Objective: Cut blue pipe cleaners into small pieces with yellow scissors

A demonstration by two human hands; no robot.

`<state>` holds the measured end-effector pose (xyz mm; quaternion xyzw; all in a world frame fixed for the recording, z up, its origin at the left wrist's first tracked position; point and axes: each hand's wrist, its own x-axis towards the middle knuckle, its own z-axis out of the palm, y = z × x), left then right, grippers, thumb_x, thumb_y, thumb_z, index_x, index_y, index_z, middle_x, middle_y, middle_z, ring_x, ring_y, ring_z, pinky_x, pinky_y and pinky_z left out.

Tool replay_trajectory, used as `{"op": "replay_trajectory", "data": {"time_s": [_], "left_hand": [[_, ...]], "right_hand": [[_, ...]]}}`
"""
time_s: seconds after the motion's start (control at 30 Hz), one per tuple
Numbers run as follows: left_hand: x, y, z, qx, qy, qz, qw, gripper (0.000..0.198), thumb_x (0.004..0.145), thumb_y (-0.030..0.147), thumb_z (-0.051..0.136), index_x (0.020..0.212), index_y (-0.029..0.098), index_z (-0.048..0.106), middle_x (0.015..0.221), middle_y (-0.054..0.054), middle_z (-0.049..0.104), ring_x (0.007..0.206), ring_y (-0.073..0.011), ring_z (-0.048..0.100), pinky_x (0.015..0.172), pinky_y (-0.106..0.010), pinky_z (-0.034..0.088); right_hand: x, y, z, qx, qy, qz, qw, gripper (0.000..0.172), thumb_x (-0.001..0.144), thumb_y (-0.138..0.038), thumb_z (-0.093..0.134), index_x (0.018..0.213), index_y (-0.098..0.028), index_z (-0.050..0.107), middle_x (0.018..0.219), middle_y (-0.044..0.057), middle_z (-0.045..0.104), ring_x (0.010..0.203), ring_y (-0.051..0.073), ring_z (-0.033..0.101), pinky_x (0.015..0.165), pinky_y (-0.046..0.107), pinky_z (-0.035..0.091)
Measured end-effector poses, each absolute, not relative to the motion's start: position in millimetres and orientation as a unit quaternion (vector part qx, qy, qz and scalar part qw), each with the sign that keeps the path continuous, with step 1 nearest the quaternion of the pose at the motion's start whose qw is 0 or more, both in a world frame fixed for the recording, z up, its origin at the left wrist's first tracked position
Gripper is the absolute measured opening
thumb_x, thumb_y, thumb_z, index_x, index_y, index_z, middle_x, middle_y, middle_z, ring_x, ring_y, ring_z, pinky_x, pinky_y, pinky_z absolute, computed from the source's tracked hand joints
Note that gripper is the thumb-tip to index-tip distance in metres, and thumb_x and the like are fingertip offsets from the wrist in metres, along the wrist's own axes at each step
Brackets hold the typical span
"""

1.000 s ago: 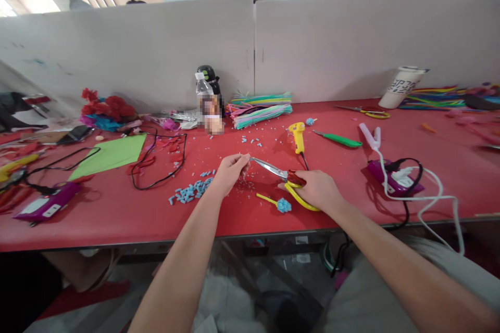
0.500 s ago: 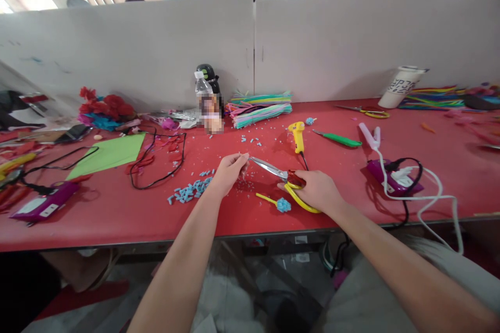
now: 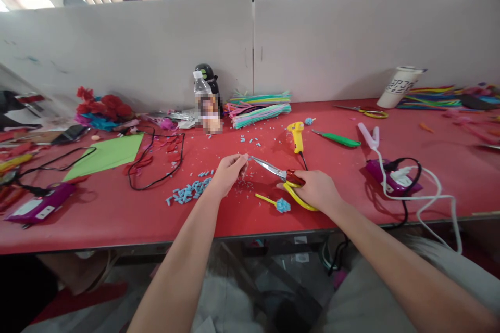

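Yellow-handled scissors (image 3: pixel 270 167) gripped by right fingers (image 3: pixel 305 177), pose unchanged; left fingers (image 3: pixel 239 161) pinched together (on what, unclear).

We find passage over the bare red surface (image 3: pixel 121 218) between the leftmost purple-and-white power strip (image 3: pixel 42 203) and the heaped short pale-blue pieces (image 3: pixel 190 191). A black cable loop (image 3: pixel 142 189) obstructs behind; steel scissors with red-and-yellow handles (image 3: pixel 269 167) block the centre; grey partitions (image 3: pixel 351 47) close the rear.

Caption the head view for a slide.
Right hand holds scissors, tips near the left hand, over a red table strewn with small blue pieces.
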<state>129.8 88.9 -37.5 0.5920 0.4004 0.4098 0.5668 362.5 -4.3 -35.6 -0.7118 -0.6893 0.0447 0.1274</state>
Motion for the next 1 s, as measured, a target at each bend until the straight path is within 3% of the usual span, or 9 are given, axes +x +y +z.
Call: {"op": "replay_trajectory", "data": {"time_s": [0.47,1.0], "left_hand": [[130.3,87.3,-35.8,0.597,0.399,0.413,0.56,0.039,0.082,0.041,0.052,0.054,0.017,0.044,0.049,0.004,0.039,0.046,-0.007,0.037,0.05,-0.023,0.03],[129.2,89.4,-38.1,0.622,0.431,0.418,0.502,0.041,0.081,0.051,0.054,0.06,0.016,0.051,0.054,0.003,0.044,0.049,-0.0075,0.039,0.051,-0.022,0.03]], "right_hand": [[362.8,-7.3,-36.0,-0.701,-0.701,0.043,0.124,0.047,0.076,-0.069,0.046,0.072,-0.024,0.059,0.069,0.004,0.066,0.066,0.019,0.062,0.053,0.025,0.028],[362.7,-6.4,-34.5,-0.701,-0.702,0.047,0.114,0.051,0.074,-0.073,0.045,0.072,-0.025,0.06,0.067,0.004,0.065,0.065,0.019,0.061,0.052,0.025,0.027]]}}
